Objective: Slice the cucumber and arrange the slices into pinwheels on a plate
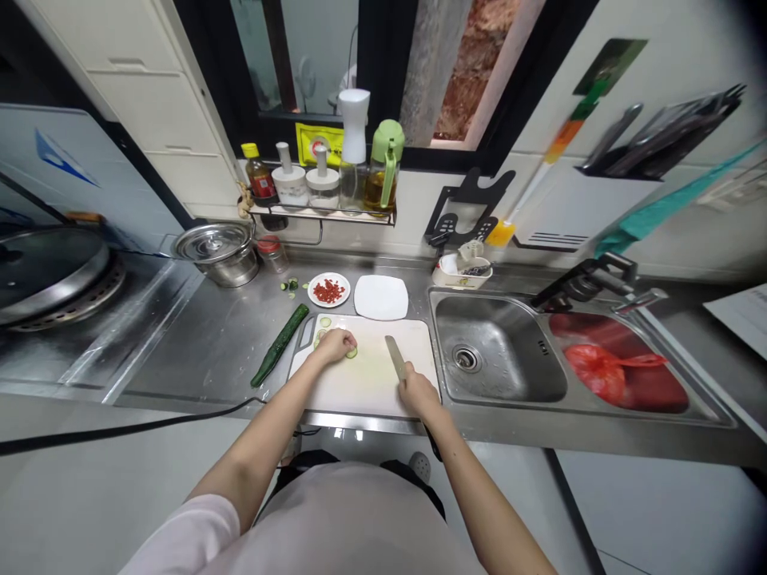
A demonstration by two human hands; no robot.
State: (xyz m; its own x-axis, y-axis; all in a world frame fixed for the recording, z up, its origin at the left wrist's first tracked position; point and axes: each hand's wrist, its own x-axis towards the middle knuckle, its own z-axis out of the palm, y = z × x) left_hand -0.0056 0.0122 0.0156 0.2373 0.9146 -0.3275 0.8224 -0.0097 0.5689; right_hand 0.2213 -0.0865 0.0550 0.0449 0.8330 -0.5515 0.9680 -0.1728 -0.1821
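My right hand (418, 393) grips a kitchen knife (395, 357), its blade pointing away from me over the right half of the white cutting board (365, 395). On the left half of the board, my left hand (336, 345) has its fingers curled down around cucumber slices; one slice (352, 352) shows at its fingertips. More pale green slices (324, 322) lie just beyond and beside that hand. A whole dark green cucumber (280, 346) rests on the steel counter to the left of the board.
Behind the board stand a small plate of chopped red pieces (329, 291) and a white square plate (381, 297). Cucumber scraps (290, 284) lie near a red-lidded jar (272, 254). A sink (500, 351) adjoins on the right; a lidded pot (219, 254) stands at the back left.
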